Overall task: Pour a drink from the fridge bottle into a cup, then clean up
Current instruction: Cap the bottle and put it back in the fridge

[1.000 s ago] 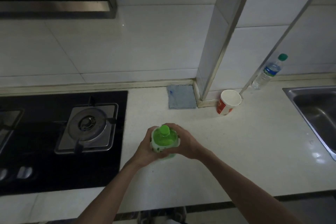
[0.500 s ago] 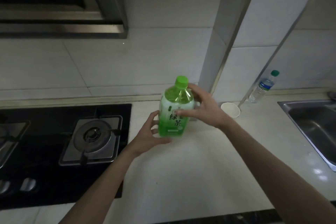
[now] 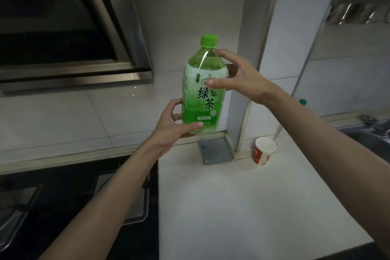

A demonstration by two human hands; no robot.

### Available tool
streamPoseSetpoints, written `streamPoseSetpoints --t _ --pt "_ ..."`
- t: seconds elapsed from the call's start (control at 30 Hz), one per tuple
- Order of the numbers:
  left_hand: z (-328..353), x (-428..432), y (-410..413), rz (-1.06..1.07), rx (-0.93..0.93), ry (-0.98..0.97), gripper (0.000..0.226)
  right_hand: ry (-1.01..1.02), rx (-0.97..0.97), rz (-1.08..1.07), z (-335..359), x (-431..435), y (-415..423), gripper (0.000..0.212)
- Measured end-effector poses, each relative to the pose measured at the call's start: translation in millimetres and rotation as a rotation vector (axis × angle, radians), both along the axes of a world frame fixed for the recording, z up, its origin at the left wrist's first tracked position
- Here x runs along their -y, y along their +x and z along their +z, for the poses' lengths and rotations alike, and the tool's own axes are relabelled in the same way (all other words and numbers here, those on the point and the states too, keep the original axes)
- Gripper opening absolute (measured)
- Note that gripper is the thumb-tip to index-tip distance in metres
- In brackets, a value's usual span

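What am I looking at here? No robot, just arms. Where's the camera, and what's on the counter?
There is no machine here. A person works bare-handed, and the single picture comes from a wide-angle camera worn on their head. It looks forward and down, so you see their own forearms.

The left hand grips the lower end of a green tea bottle. The right hand holds its upper part, thumb on the label. The bottle is upright, with its green cap on.

On the white counter a red-and-white paper cup stands open side up. A grey cloth lies by the wall pillar. A gas hob is on the left and a sink at the far right.
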State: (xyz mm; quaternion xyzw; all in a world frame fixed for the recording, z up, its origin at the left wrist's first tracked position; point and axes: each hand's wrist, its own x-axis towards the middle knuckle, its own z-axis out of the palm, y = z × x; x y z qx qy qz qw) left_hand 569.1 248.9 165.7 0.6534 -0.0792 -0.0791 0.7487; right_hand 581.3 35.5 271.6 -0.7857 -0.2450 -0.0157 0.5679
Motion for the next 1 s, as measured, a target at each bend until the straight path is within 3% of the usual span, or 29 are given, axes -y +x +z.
streamPoseSetpoints --t 0.3,0.53,1.0 --pt "57 -7 -8 0.006 0.057 -0.041 0.087 0.001 0.110 0.040 55 -9 -4 0.073" --pt "103 3 -33 0.095 0.104 -0.044 0.085 0.120 0.173 0.180 91 -7 -3 0.074" --pt "177 -1 -132 0.442 0.171 -0.005 0.078 0.309 0.257 0.590 155 -46 -36 0.060"
